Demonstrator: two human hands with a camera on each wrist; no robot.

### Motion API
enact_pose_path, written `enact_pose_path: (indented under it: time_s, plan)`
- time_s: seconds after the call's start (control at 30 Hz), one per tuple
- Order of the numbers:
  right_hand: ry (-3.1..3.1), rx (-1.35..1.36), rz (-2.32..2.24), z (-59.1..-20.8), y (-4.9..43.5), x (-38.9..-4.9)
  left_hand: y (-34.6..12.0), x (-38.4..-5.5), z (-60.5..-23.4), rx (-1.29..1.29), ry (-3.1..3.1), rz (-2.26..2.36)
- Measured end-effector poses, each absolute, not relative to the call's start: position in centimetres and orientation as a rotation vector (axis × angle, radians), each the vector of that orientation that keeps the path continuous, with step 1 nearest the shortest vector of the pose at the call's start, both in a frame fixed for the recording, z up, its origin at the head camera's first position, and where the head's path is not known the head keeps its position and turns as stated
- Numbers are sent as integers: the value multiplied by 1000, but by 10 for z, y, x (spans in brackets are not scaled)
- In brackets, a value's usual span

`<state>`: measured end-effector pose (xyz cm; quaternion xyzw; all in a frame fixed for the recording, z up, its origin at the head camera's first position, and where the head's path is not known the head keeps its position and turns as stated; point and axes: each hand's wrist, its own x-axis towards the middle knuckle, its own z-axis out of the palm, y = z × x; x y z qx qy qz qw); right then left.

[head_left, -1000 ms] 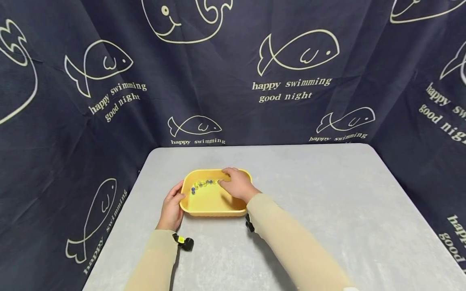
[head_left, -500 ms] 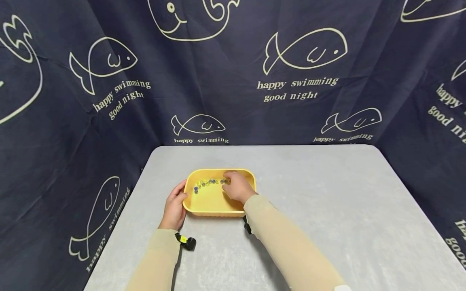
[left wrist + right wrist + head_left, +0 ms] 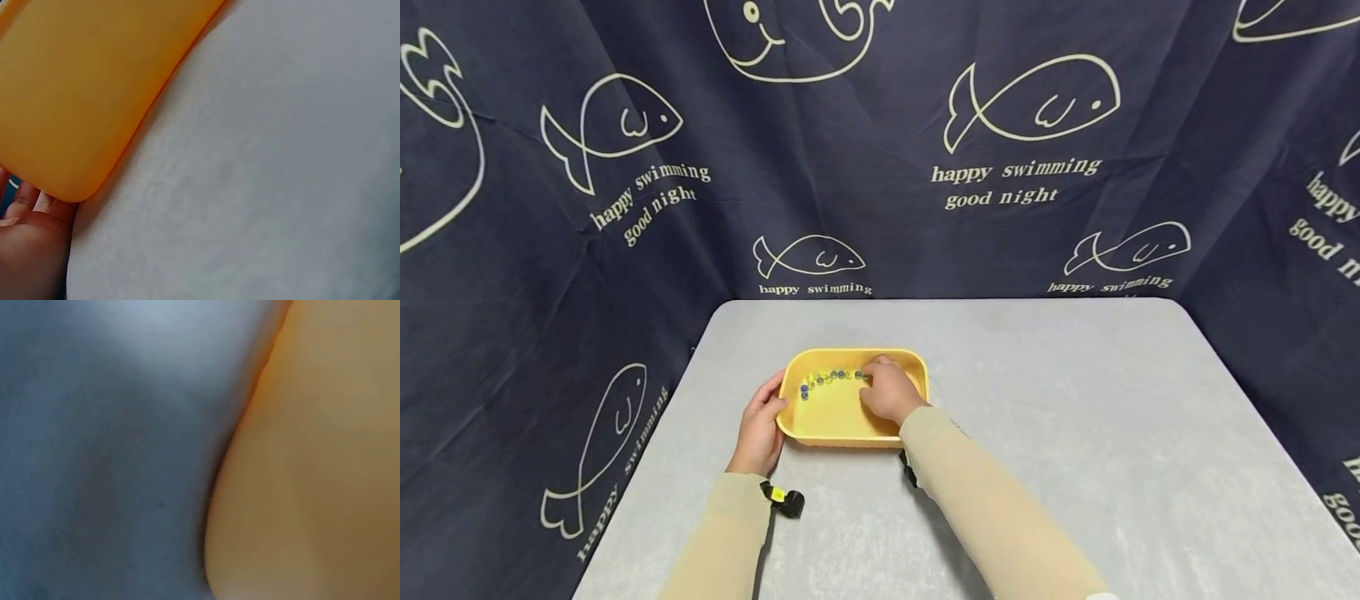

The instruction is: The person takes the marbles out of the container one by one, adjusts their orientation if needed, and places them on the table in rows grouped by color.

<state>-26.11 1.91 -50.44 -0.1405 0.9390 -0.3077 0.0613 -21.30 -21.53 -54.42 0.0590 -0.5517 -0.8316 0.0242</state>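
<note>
Head view: a yellow bin (image 3: 837, 417) rests on the grey tabletop (image 3: 1037, 417), open side up, its long axis running left to right and its near long wall facing the wearer. Inside it, small blue and pale yellowish balls (image 3: 834, 375) form a curved row along the far wall, bending toward the near side at the bin's left end. The left hand (image 3: 758, 433) is clamped on the bin's left end, thumb over the rim. The right hand (image 3: 891, 393) reaches into the bin's right half, back upward, fingers directed down beside the row; whether they pinch a ball cannot be determined. Both forearms, in beige sleeves (image 3: 1000, 508), extend from the near side of the bin. Beyond the bin hangs a dark blue curtain (image 3: 880, 200) printed with fish outlines and the legible words "happy swimming" and "good night". A mark on the right sleeve is too small to read.

Left wrist view: the bin's outer side slants from lower left to upper right; the left hand's fingers pass partly behind its lower corner.

Right wrist view: the bin's wall appears blurred, with the tabletop beside it.
</note>
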Motion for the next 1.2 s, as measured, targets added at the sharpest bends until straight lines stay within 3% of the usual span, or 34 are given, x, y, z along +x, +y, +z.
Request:
enact_pose_path:
  time_s: [0.3,1.2]
  plan:
    - [2849,-304,-942,-506,22,-266,-215,-215,-545,187,-1713,-2563]
    - [2750,-407,-1386,-486,33,-255,-214,-214,-546,191,-1719,-2553]
